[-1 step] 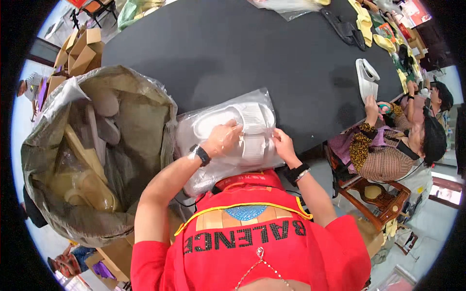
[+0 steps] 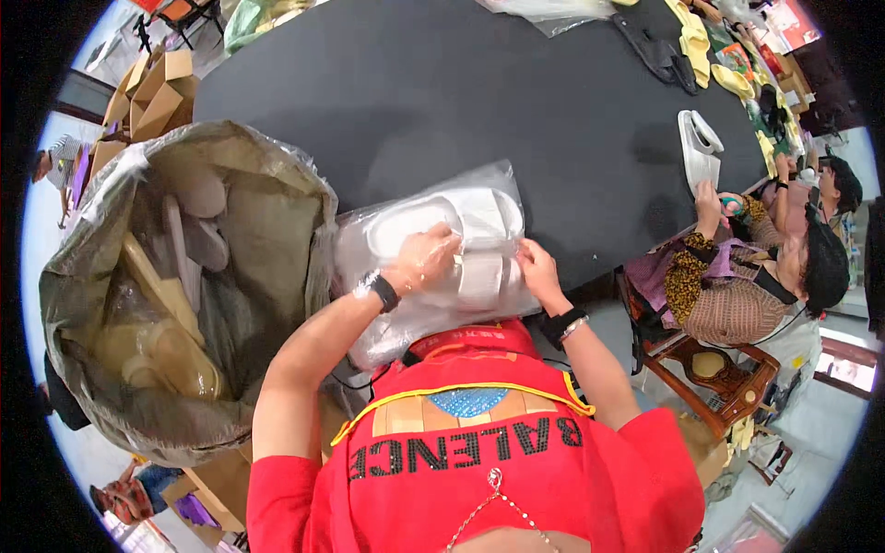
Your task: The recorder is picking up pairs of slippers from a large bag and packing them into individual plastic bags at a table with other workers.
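Observation:
A pair of white slippers (image 2: 493, 221) lies in a clear plastic bag (image 2: 505, 177) on the table's near edge, in front of my body. My left hand (image 2: 426, 258) rests over the bag, between the two slippers, with its fingers curled and pressed together. A small pale bit shows at those fingertips, too small to name. At the bag's right edge, my right hand (image 2: 539, 270) pinches the plastic between thumb and fingers. More crinkled clear plastic spreads beneath, toward my lap; what is in it is hard to make out.
A large grey-brown sack (image 2: 277, 369) stands open at my left, holding white and yellowish slippers. The dark table (image 2: 442, 101) stretches ahead. At right, a seated person (image 2: 737, 295) holds a white slipper (image 2: 698, 152). Black sandals (image 2: 654, 55) lie at far right; cardboard boxes (image 2: 161, 101) stand far left.
The bag and slippers have shifted very slightly under my hands. My grip looks the same in both frames.

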A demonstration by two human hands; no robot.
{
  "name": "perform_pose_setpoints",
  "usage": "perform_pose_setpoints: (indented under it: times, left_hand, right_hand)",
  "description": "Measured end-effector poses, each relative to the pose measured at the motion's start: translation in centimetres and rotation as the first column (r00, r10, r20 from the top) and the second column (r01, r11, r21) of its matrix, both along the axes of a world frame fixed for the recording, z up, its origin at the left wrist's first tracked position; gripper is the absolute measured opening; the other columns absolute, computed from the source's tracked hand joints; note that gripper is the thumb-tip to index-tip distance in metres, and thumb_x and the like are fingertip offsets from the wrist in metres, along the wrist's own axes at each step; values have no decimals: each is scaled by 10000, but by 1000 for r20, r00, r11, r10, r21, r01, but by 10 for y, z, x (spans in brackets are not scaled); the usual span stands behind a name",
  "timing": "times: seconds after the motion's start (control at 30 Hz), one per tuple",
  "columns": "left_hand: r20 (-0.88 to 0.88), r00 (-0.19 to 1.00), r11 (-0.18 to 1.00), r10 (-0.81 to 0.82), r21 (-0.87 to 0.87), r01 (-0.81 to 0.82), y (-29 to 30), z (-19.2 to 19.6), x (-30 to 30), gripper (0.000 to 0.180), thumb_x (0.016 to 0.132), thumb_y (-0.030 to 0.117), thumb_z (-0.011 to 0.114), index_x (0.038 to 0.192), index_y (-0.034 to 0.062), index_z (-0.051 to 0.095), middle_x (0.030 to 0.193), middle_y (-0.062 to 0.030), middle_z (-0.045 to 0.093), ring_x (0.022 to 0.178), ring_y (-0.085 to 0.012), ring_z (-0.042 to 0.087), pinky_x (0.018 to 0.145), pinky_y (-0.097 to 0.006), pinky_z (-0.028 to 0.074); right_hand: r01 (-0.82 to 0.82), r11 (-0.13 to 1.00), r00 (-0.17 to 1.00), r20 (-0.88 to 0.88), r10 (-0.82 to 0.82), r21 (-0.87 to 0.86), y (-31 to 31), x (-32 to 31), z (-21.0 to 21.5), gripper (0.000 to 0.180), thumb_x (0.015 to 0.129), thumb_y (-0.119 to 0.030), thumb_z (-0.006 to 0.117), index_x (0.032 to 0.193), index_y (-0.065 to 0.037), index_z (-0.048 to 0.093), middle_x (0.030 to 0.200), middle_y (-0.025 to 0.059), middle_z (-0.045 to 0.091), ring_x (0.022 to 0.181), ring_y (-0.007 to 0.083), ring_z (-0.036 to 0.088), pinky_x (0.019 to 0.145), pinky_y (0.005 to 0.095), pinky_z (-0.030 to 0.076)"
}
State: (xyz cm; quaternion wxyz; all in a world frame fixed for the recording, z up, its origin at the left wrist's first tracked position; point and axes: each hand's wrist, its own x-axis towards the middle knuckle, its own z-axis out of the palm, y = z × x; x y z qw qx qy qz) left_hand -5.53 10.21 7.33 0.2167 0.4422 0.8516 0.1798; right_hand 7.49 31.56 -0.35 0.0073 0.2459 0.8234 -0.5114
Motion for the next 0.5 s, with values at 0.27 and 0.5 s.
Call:
perform_pose_setpoints:
  times: [0.27,0.5]
  left_hand:
    - [-28,999,983,16,184,-10,-21,-48,-10,217,670,63,539,884,37,520,851,-141,510,841,-313,526,704,-419,458]
    - [-203,979,994,32,105,-11,-8,-54,12,180,687,133,550,845,47,552,892,-118,526,835,-278,541,677,-413,449]
  right_hand:
    - [238,926,966,-25,-256,-292,5,2,0,208,843,-117,514,1019,-22,571,797,71,634,679,96,561,627,232,443]
    - [195,973,957,243,-161,-123,10,30,11,192,870,-200,502,867,-22,573,691,34,608,619,105,574,559,239,442]
